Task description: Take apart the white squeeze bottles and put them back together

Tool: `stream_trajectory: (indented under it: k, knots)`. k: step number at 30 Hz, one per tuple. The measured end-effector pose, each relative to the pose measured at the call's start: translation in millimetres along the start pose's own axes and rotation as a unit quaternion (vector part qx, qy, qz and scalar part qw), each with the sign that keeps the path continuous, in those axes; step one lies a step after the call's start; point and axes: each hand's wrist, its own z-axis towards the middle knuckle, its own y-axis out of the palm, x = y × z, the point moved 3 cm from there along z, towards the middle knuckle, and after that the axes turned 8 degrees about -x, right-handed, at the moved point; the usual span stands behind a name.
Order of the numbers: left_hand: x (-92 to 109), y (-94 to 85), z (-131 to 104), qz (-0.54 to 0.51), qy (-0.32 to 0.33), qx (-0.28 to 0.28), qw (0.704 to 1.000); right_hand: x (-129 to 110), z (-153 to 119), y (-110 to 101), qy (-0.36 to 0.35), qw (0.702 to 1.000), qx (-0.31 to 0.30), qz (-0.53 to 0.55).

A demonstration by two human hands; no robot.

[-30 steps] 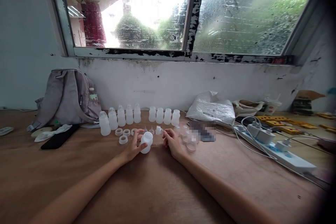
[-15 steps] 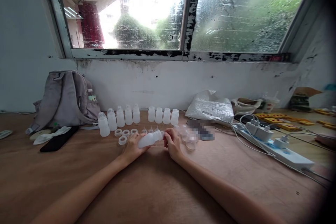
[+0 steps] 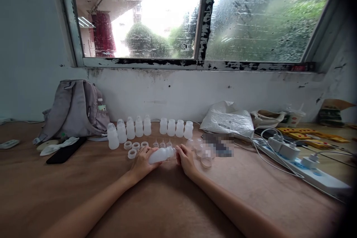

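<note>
A frosted white baby bottle (image 3: 158, 156) lies on its side in my left hand (image 3: 143, 163), whose fingers wrap round its body. Its neck points right, with a clear bottle nipple (image 3: 173, 151) at the end. The fingers of my right hand (image 3: 185, 159) are closed on the nipple's tip. Just behind the held bottle stand several clear nipples (image 3: 162, 143). White collar rings (image 3: 132, 153) lie left of my left hand. Clear domed caps (image 3: 206, 161) are to the right of my right hand.
Along the wall stand capped bottles (image 3: 112, 136) and open bottles (image 3: 171, 128). A grey backpack (image 3: 75, 109) and a black phone (image 3: 65, 151) are at left. Farther right are a silver bag (image 3: 228, 121), a blurred-out patch (image 3: 219, 145) and a power strip (image 3: 318, 178) with cables.
The camera view has shifted slightly, so the whole scene sits lower and farther right. The bottle is turned a little closer to level; both hands keep their hold.
</note>
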Motion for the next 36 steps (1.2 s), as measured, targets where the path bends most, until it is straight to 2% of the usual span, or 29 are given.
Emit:
stream_trajectory:
  k: [3,8,13,18,23,28,33,36]
  knots:
    - [-0.3,0.9,-0.4,0.005,0.002,-0.002,1.000,2.6,0.7,-1.1,0.001,0.999,0.035,0.032]
    - [-2.1,3.5,-0.6,0.015,0.008,-0.005,1.000,1.8,1.5,0.0,0.023,0.999,0.032,0.030]
    - [-1.9,2.3,0.3,0.013,0.001,0.002,1.000,0.1,3.4,1.5,0.053,0.997,0.001,0.053]
    - [-2.0,2.3,0.4,0.021,0.006,-0.004,1.000,-0.5,4.0,3.2,0.043,0.995,-0.019,0.085]
    - [-0.2,3.6,-2.1,0.031,0.029,-0.009,0.999,9.0,5.5,2.0,0.087,0.992,-0.034,0.087]
    - [0.2,4.8,-2.8,0.008,0.022,-0.026,0.999,-5.2,8.6,-13.2,0.093,0.989,-0.117,0.021]
    - [3.0,3.9,-3.8,0.002,0.024,-0.039,0.999,-32.0,6.3,-22.1,0.072,0.960,-0.266,0.043]
    - [5.6,2.6,-5.1,0.023,0.040,-0.034,0.998,-32.7,4.4,-18.2,0.078,0.956,-0.277,0.049]
